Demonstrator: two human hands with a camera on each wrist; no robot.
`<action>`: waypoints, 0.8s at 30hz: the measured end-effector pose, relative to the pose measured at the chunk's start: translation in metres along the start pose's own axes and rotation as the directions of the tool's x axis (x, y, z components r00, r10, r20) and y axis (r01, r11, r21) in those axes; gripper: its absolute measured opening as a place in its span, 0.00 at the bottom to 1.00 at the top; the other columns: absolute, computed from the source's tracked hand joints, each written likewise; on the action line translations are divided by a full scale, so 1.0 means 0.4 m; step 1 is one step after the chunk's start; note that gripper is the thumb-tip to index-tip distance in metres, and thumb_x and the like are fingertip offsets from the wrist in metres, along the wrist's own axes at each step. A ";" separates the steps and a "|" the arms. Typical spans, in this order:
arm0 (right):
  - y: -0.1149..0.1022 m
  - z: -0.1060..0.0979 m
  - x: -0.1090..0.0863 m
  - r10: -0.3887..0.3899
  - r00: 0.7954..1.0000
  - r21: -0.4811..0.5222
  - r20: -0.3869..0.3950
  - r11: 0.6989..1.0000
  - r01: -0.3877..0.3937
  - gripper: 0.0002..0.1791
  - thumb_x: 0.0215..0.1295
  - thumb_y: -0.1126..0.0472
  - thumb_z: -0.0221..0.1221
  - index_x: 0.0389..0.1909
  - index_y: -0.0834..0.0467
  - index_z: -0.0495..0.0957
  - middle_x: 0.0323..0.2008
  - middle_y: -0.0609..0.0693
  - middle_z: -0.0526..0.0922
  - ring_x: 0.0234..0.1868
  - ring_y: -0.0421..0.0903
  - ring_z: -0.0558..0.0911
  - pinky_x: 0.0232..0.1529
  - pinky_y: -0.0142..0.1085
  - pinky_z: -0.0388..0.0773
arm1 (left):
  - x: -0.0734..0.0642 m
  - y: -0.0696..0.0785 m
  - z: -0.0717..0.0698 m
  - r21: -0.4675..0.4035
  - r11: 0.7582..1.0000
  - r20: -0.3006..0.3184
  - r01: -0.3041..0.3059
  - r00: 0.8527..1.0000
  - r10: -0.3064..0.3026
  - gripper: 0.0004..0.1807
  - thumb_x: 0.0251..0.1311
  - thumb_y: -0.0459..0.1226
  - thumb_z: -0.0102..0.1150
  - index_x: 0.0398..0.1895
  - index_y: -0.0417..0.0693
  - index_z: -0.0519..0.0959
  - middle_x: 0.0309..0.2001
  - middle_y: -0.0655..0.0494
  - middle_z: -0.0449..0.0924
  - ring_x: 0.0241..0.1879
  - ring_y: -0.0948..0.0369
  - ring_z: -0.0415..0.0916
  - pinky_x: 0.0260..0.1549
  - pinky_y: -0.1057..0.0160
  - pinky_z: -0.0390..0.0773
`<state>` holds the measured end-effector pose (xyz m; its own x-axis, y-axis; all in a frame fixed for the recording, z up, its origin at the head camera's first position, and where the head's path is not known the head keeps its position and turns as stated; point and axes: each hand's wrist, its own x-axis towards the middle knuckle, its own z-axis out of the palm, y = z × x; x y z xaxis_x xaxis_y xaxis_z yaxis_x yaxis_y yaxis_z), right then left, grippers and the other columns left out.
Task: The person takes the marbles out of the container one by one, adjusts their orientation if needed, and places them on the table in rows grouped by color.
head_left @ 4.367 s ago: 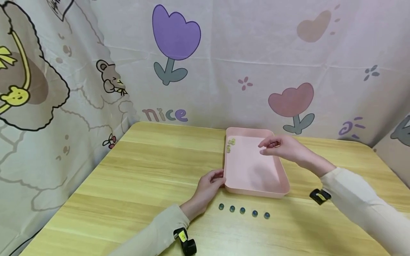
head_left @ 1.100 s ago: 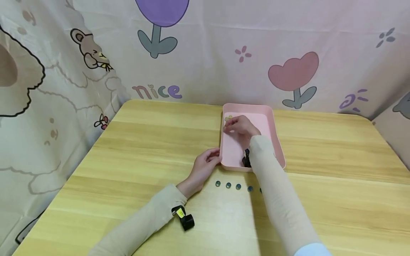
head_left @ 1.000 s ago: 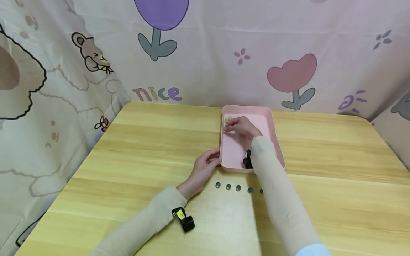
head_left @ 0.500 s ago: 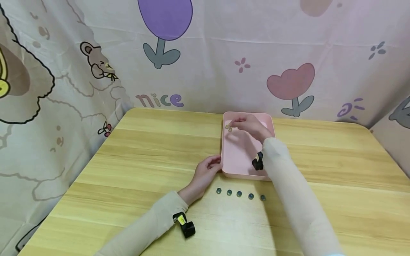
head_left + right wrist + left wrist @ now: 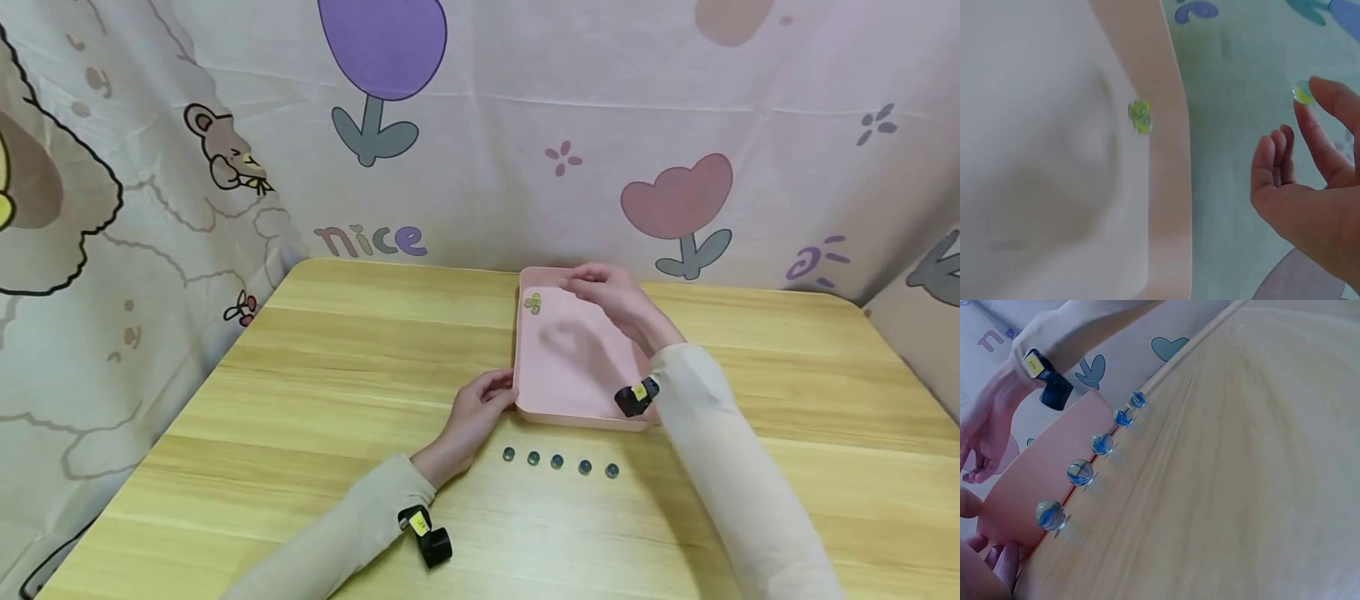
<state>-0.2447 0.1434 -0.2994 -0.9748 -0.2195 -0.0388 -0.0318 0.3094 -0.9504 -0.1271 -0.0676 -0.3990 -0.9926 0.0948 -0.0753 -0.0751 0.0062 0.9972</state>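
Note:
In the head view my right hand (image 5: 611, 300) hovers above the far part of a shallow pink tray (image 5: 585, 421). The right wrist view shows its thumb and index finger pinching a yellow-green glass marble (image 5: 1302, 94); the other fingers are curled. A small cluster of similar marbles (image 5: 532, 303) lies in the tray's far left corner. My left hand (image 5: 476, 417) is at the tray's near left corner. Seen from the left wrist, its thumb is near the rim and its fingers lie low against the outer wall, holding the tray.
Several clear marbles with blue swirls (image 5: 1080, 472) stand in a spaced row on the wooden table (image 5: 337, 375), just in front of the tray. A printed cloth (image 5: 495, 167) hangs behind the table. Each wrist carries a black camera (image 5: 636, 397).
My right hand has reached to the marbles at the tray's left side, then risen and moved right with one pinched. The left hand has stayed on the tray. The head view has shifted slightly.

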 end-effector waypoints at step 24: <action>-0.035 0.029 -0.193 -0.213 0.977 -0.025 -0.031 0.977 0.212 0.14 0.62 0.58 0.65 0.42 0.63 0.80 0.43 0.47 0.78 0.41 0.43 0.75 0.41 0.29 0.76 | 0.001 -0.002 0.002 -0.008 1.000 -0.008 -0.012 1.000 0.012 0.21 0.64 0.32 0.57 0.59 0.35 0.74 0.52 0.45 0.77 0.48 0.56 0.76 0.51 0.63 0.77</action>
<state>-0.1666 0.1454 -0.2866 -0.9521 -0.2513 0.1739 -0.2432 0.2784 -0.9292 -0.1272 -0.0669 -0.3998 -0.9942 0.0867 -0.0634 -0.0639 -0.0033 0.9980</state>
